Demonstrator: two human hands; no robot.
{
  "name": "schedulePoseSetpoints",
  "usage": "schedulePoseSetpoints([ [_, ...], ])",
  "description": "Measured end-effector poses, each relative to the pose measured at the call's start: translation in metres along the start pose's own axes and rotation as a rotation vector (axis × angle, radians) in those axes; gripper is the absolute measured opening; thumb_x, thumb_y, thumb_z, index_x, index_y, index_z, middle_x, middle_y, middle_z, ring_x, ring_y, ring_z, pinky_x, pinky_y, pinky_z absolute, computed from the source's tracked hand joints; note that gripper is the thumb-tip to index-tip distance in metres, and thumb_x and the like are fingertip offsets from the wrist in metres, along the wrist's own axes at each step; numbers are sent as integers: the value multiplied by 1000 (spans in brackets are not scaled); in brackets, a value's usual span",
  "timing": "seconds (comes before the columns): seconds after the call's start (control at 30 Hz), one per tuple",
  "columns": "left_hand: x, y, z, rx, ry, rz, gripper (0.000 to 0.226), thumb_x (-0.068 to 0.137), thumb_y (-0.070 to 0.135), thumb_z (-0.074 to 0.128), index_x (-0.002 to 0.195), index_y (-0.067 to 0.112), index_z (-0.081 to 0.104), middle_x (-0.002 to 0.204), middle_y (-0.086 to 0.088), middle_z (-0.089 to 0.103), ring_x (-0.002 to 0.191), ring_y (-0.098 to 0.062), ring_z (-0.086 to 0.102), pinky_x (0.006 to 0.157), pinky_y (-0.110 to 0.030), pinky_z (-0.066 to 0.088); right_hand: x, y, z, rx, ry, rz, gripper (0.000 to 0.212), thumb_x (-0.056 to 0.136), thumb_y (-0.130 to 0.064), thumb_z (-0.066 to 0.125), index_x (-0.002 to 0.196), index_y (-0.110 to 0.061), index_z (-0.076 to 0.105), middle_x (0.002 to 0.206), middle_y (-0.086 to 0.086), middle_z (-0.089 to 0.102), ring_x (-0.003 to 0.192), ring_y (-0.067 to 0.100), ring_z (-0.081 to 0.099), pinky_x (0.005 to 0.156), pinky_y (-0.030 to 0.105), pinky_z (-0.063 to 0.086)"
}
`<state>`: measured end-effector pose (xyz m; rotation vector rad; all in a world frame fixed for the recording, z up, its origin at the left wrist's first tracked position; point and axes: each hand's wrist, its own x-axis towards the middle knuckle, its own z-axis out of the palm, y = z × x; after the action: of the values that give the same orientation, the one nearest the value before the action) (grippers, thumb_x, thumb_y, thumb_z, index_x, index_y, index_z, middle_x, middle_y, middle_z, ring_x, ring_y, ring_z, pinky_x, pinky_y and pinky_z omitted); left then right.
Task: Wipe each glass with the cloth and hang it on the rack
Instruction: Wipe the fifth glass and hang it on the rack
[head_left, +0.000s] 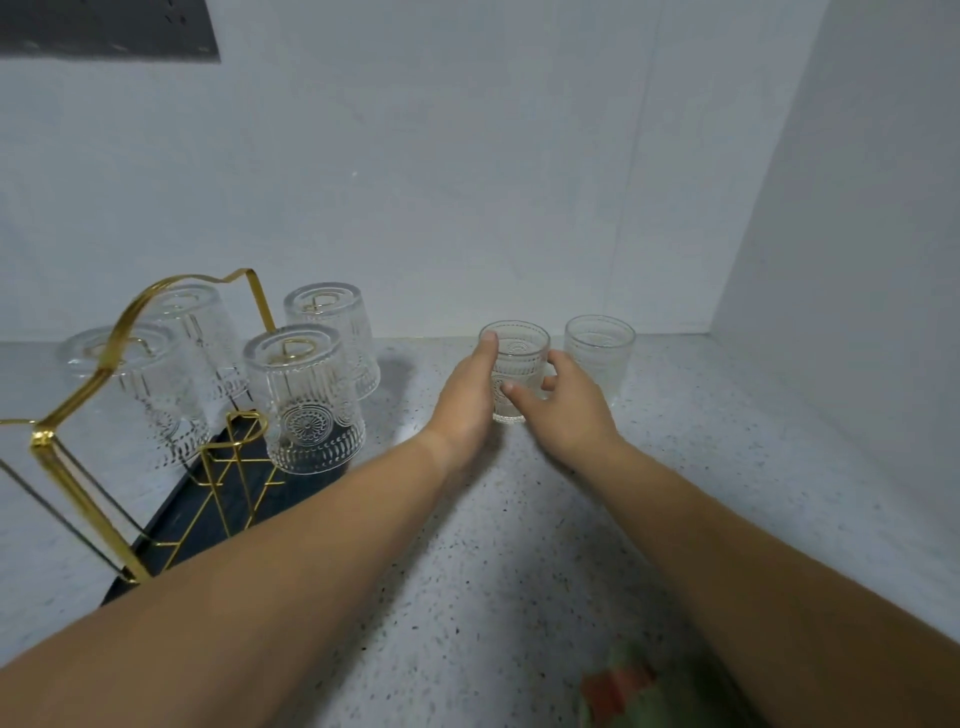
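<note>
Held glass: an embossed glass (519, 364) stands upright on the speckled countertop (493, 545), far centre, between both hands.
Left hand (465, 402): thumb lies up the glass's left wall to the rim; fingers hidden behind it, so the grip cannot be told.
Right hand (569, 410): thumb across the front, fingers curled round the right side.
Second glass (600, 353): upright, just right of the held one.
Rack (41, 436): gold wire on a black tray (208, 519), left; four inverted glasses (304, 400) hang on it.
Cloth (618, 686): red and green, blurred, near edge.

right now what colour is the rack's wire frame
Gold; the rack frame shows best in the head view.
</note>
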<state>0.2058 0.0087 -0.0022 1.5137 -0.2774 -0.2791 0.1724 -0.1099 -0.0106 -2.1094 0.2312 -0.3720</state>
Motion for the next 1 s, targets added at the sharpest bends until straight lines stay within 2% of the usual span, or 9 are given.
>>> schedulePoseSetpoints([
  [0.07, -15, 6, 2, -12, 36, 37, 50, 111, 50, 28, 110, 27, 73, 111, 10, 78, 99, 4, 72, 85, -15, 50, -9, -3, -3, 24, 22, -41, 47, 92, -40, 70, 135, -28, 55, 126, -10, 70, 122, 9, 62, 95, 28, 46],
  [0.13, -30, 7, 3, -5, 96, 86, 48, 104, 59, 36, 119, 28, 69, 119, 11, 75, 112, 0, 69, 97, -23, 48, -22, -8, -10, 69, 35, -73, 46, 91, -45, 71, 134, -36, 56, 119, -13, 72, 114, 5, 65, 99, 32, 52],
  [0.2, -51, 10, 0, 8, 135, 123, 39, 104, 55, 46, 124, 25, 63, 124, 9, 70, 117, -3, 64, 101, -29, 46, -39, -15, -22, 99, 33, -94, 48, 89, -49, 72, 133, -42, 56, 112, -13, 72, 99, 5, 70, 92, 32, 55],
  [0.3, -90, 15, -8, 38, 128, 183, 21, 105, 38, 56, 120, 23, 62, 116, 2, 69, 103, -1, 65, 93, -23, 47, -76, -29, -42, 171, -4, -104, 42, 89, -46, 72, 129, -43, 59, 103, -9, 74, 86, 5, 73, 80, 28, 57],
  [0.43, -134, 1, -18, -109, 87, 182, 46, 82, 41, 79, 116, 14, 63, 97, -9, 65, 93, -19, 65, 98, -45, 53, -131, -37, -55, 271, -95, -70, 34, 89, -37, 74, 121, -39, 63, 96, -4, 78, 83, 7, 76, 77, 30, 60],
  [0.57, -173, -15, -20, -303, 32, 86, 47, 80, 30, 76, 119, 3, 68, 118, -21, 74, 102, -28, 71, 97, -45, 53, -178, -47, -61, 345, -148, -39, 31, 88, -32, 73, 118, -34, 66, 92, 1, 79, 83, 17, 78, 80, 34, 63],
  [0.73, -217, -16, -21, -394, -159, 41, 55, 96, 43, 60, 131, 2, 66, 129, -37, 64, 120, -52, 62, 109, -68, 40, -220, -61, -58, 371, -263, 24, 17, 94, -35, 66, 111, -35, 69, 70, -5, 70, 62, 6, 65, 55, 17, 50],
  [0.83, -235, -19, -23, -441, -220, 38, 63, 96, 47, 66, 141, 5, 59, 139, -32, 61, 133, -50, 56, 115, -67, 38, -237, -65, -67, 291, -296, -25, 19, 90, -45, 64, 105, -38, 73, 80, 1, 67, 70, 8, 63, 63, 18, 53],
  [1.0, -259, -29, -19, -481, -131, 42, 68, 72, 50, 87, 127, 12, 72, 127, -19, 72, 109, -30, 69, 95, -48, 51, -252, -41, -85, -87, -165, -95, 12, 92, -47, 65, 102, -43, 71, 97, -13, 74, 94, -2, 67, 88, 23, 57],
])
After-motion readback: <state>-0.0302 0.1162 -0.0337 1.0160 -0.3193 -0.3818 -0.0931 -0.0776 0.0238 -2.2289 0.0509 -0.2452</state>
